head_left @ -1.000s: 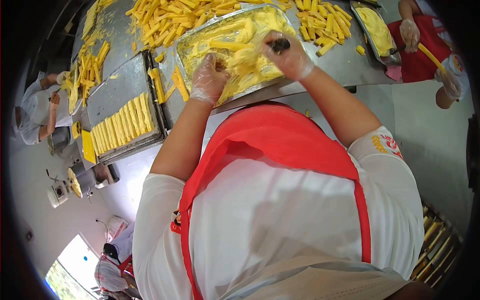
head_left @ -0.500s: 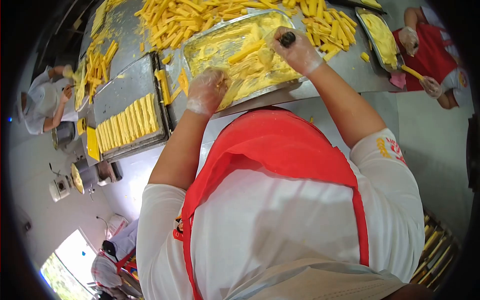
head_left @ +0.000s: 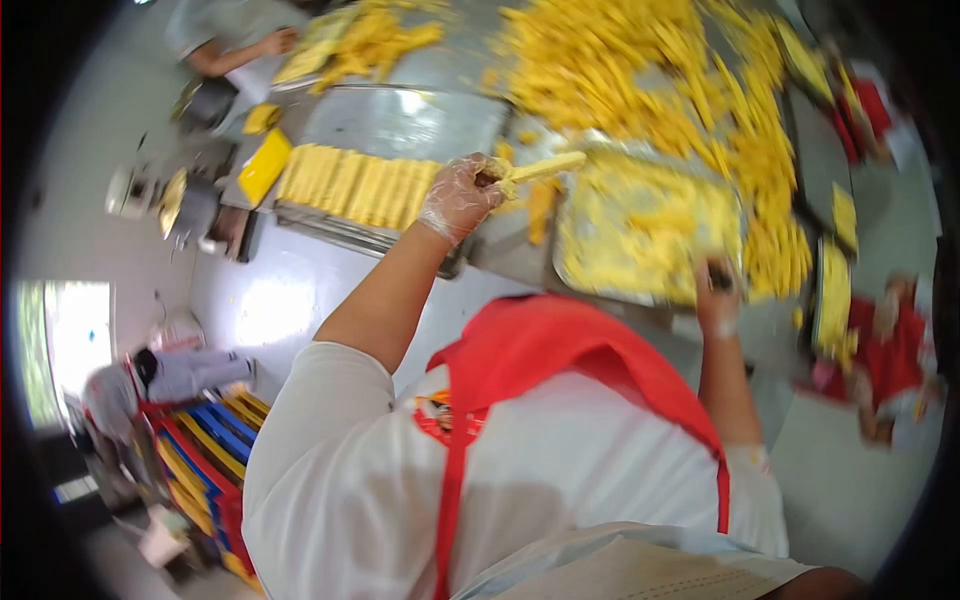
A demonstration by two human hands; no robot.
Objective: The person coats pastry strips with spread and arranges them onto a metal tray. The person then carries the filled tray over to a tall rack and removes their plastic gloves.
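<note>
My left hand (head_left: pixel 462 198), in a clear glove, is closed on one end of a yellow stick (head_left: pixel 545 169) smeared with pale yellow cream. The stick points right, above the gap between two trays. My right hand (head_left: pixel 717 300), also gloved, grips a black handle (head_left: pixel 719 275) at the right front corner of the cream tray (head_left: pixel 562 262); the tool's other end cannot be made out. Yellow cream (head_left: pixel 640 222) is spread unevenly over that tray. To the left, a baking tray (head_left: pixel 405 115) carries a row of coated sticks (head_left: pixel 350 183) side by side.
A large heap of yellow sticks (head_left: pixel 610 70) lies behind the cream tray. A yellow scraper (head_left: pixel 265 167) rests at the baking tray's left edge. Co-workers stand at the far left (head_left: pixel 235 40) and right (head_left: pixel 885 340). Stacked coloured crates (head_left: pixel 215 450) are at lower left.
My view has turned left. My left hand has moved from the cream tray toward the baking tray, with the coated stick now visible in it. My right hand remains at the cream tray, nearer its front.
</note>
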